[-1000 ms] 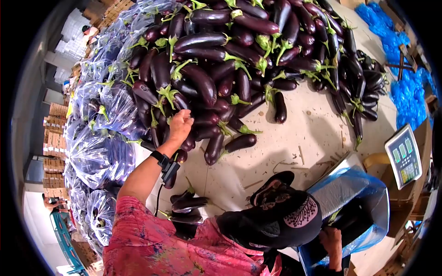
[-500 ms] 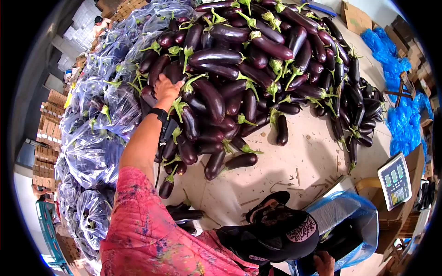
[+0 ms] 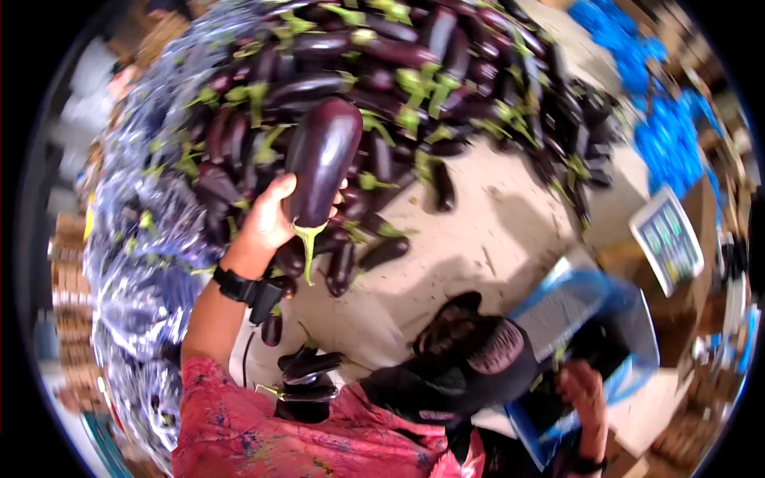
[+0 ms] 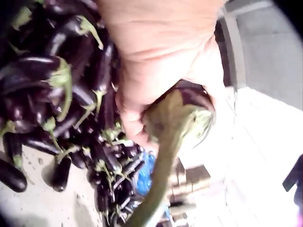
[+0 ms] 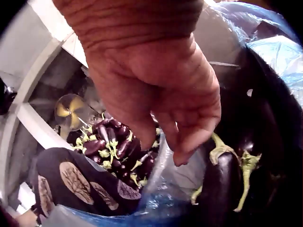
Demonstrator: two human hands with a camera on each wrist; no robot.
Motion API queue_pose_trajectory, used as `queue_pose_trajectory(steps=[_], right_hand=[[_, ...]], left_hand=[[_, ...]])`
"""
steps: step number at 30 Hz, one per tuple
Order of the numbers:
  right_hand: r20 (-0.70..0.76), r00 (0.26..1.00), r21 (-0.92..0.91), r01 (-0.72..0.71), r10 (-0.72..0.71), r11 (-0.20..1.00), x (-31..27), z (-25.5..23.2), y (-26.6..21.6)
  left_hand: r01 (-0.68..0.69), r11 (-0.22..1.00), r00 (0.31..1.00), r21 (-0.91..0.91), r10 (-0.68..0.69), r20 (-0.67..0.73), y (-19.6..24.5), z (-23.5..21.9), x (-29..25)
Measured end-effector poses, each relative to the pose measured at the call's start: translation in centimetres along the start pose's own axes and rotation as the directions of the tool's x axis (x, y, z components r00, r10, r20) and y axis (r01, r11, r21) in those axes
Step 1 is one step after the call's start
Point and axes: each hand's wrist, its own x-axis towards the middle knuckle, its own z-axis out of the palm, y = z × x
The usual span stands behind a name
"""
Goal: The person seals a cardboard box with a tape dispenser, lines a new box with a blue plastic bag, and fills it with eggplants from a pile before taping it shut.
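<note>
My left hand (image 3: 271, 217) grips a large eggplant (image 3: 328, 151) near its stem end, fingers and thumb around it, above a big heap of eggplants (image 3: 315, 44). Its green stem (image 4: 160, 187) points back toward the wrist in the left wrist view. Over at the right, my right hand (image 3: 583, 386) hovers at a box lined with blue plastic (image 3: 645, 319). In the right wrist view its fingers hang loosely curled with nothing in them. Below them, dark eggplants (image 5: 220, 189) with green stems lie inside the lined box.
Clear plastic bags of eggplants (image 3: 147, 295) line the left side. A few eggplants (image 3: 311, 368) lie on the floor by my body. A digital scale (image 3: 668, 239) stands beyond the box, with blue plastic (image 3: 669, 143) behind. My patterned knee (image 3: 498, 350) is beside the box.
My left hand has reached into the heap, taken hold of an eggplant and lifted it clear, stem toward me. The right hand has stayed around the lined box and now shows above its contents.
</note>
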Motion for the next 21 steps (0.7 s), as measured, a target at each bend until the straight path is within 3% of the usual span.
queue_pose_trajectory(steps=[2, 3, 4, 6, 8, 9, 10, 11, 12, 14, 16, 17, 18, 19, 20, 21], right_hand=[[0.026, 0.996, 0.051, 0.085, -0.086, 0.995, -0.4, -0.8, -1.5], [-0.015, 1.000, 0.059, -0.001, 0.002, 0.998, -0.8, -1.1, -3.4], [-0.023, 0.997, 0.048, 0.074, -0.073, 0.996, -1.0, -2.1, -4.3], [-0.067, 0.994, 0.249, 0.103, -0.089, 0.963, -2.4, -2.8, -7.0], [-0.054, 0.977, 0.415, 0.210, -0.207, 0.885, -2.7, -3.1, -7.6], [-0.055, 0.967, 0.398, 0.250, -0.249, 0.883, -3.7, -2.7, -8.6], [-0.051, 0.955, 0.376, 0.291, -0.294, 0.880, -4.7, -2.7, -9.3], [-0.184, 0.976, 0.338, 0.175, -0.118, 0.925, -5.9, -2.7, -7.1], [-0.007, 0.996, 0.387, 0.089, -0.094, 0.918, -6.3, -3.2, -9.2], [-0.090, 0.996, 0.494, 0.038, 0.008, 0.868, -7.3, -2.5, -7.5], [-0.141, 0.986, 0.636, 0.022, 0.089, 0.771, -8.5, -1.8, -5.2], [-0.186, 0.969, 0.644, -0.007, 0.166, 0.765, -8.7, -1.1, -4.2], [-0.229, 0.943, 0.654, -0.035, 0.242, 0.755, -8.9, -0.4, -3.1], [-0.232, 0.935, 0.656, -0.055, 0.270, 0.752, -8.8, 0.0, -1.8], [-0.250, 0.921, 0.633, -0.079, 0.300, 0.770, -8.1, 0.5, 0.1], [-0.289, 0.894, 0.585, -0.118, 0.343, 0.802, -7.2, 1.2, 1.5]], left_hand=[[0.019, 0.954, 0.992, 0.298, -0.056, 0.114, 0.2, 5.6, 1.7], [-0.014, 0.933, 0.974, 0.360, -0.068, 0.215, 0.1, 9.7, 3.0], [-0.068, 0.908, 0.947, 0.413, -0.072, 0.313, 0.1, 13.8, 4.2], [-0.188, 0.803, 0.828, 0.565, -0.180, 0.531, -0.5, 20.8, 5.9], [-0.629, 0.572, 0.527, 0.526, -0.183, 0.830, -2.3, 27.9, 7.6], [-0.777, 0.504, 0.372, 0.377, -0.115, 0.921, -3.9, 30.9, 8.0], [-0.885, 0.417, 0.201, 0.206, -0.057, 0.978, -5.5, 33.6, 8.3], [-0.916, 0.383, 0.113, 0.119, -0.037, 0.993, -7.2, 35.6, 8.3], [-0.937, 0.348, 0.029, 0.033, -0.018, 0.999, -8.8, 36.9, 8.3], [-0.973, 0.231, 0.019, 0.019, -0.005, 1.000, -11.2, 38.2, 8.6], [-0.968, 0.211, 0.146, 0.139, 0.018, 0.989, -12.2, 37.7, 10.2], [-0.945, 0.273, 0.193, 0.178, 0.032, 0.981, -13.3, 36.7, 12.1], [-0.866, 0.368, 0.326, 0.338, -0.096, 0.940, -12.4, 36.0, 12.4], [-0.685, 0.470, 0.449, 0.557, -0.330, 0.830, -12.1, 34.8, 13.4], [-0.518, 0.533, 0.496, 0.669, -0.450, 0.742, -12.1, 33.5, 14.0], [-0.407, 0.589, 0.512, 0.698, -0.485, 0.709, -12.2, 32.0, 14.2]])
